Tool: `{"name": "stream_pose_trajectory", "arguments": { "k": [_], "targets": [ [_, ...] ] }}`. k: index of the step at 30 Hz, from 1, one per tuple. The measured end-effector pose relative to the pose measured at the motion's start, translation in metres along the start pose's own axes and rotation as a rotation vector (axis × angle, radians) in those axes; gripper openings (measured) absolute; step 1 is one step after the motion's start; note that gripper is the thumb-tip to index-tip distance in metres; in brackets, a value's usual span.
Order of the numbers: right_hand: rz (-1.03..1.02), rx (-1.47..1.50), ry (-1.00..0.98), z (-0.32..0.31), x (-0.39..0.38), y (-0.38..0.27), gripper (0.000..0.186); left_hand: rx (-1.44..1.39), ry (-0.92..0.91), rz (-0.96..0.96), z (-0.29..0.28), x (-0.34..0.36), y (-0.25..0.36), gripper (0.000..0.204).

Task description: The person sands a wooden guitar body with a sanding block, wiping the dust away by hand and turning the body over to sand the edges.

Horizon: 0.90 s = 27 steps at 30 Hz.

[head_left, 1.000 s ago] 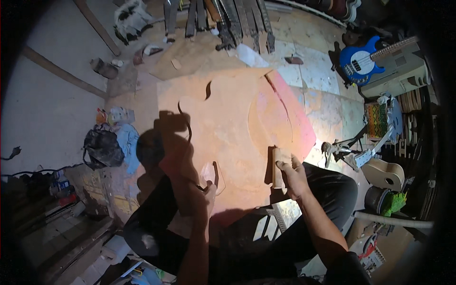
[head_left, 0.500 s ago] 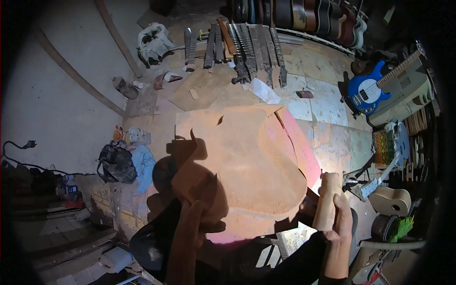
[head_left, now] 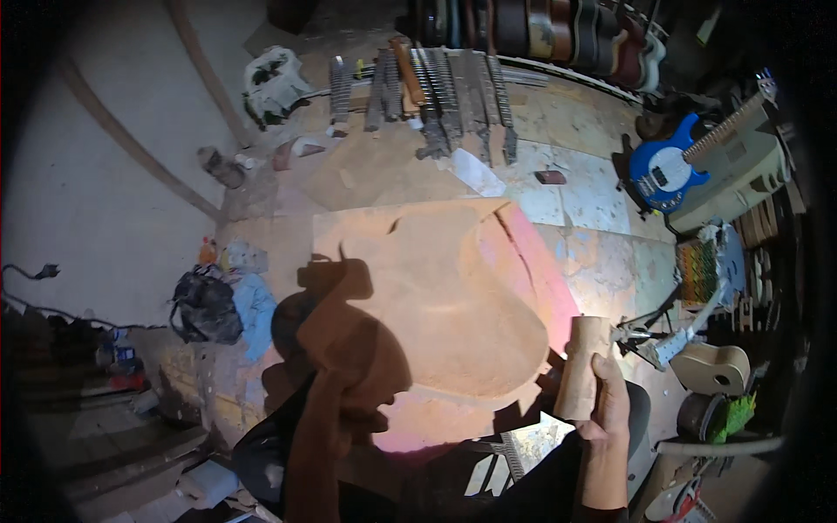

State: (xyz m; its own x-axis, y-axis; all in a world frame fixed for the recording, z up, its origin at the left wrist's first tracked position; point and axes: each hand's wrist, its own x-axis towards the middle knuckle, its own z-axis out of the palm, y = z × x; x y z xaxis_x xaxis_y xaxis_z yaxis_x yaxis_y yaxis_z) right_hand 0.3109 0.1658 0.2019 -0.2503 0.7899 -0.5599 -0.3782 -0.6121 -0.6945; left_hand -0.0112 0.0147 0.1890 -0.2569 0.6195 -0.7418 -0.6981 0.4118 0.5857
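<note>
A broad tan wooden board (head_left: 471, 279) lies in front of me, with a curved, guitar-body-like outline and pink staining along its right side. My right hand (head_left: 610, 397) grips a thick tan roll (head_left: 582, 370), upright beside the board's near right edge; it looks like stiff paper, though its core is hidden. In deep shadow at the board's near left edge, my left hand (head_left: 336, 392) looks curled and closed against the board. Its fingertips are hard to make out.
Several files and rasps (head_left: 445, 96) lie in a row on the far floor. A blue electric guitar (head_left: 671, 166) leans at the right, above a small pale guitar body (head_left: 713, 368). Left of the board are a black bag (head_left: 207, 301) and light blue cloth (head_left: 255, 314).
The view has shifted slightly, and the board sits a little further left in it. The roll in my right hand has moved left and now shows a straighter top end. Both hands keep their hold.
</note>
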Motion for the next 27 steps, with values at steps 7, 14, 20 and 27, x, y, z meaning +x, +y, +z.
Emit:
{"name": "stream_pose_trajectory", "arguments": {
  "k": [7,14,20,27],
  "targets": [
    [0.015,0.033,-0.098,0.005,0.009,-0.006,0.061,-0.023,0.126,0.038,0.014,-0.011,0.012,0.055],
    [0.059,-0.054,-0.026,-0.015,0.027,0.02,0.053,-0.022,0.178,0.016,-0.006,0.0,-0.034,0.045],
    [0.05,-0.253,0.0,-0.033,0.048,0.054,0.044,0.024,0.006,-0.031,-0.055,0.042,-0.122,0.017],
    [-0.006,-0.649,0.044,-0.06,0.073,0.099,0.055,0.488,0.309,0.37,-0.149,0.151,-0.279,0.024]
  ]
}}
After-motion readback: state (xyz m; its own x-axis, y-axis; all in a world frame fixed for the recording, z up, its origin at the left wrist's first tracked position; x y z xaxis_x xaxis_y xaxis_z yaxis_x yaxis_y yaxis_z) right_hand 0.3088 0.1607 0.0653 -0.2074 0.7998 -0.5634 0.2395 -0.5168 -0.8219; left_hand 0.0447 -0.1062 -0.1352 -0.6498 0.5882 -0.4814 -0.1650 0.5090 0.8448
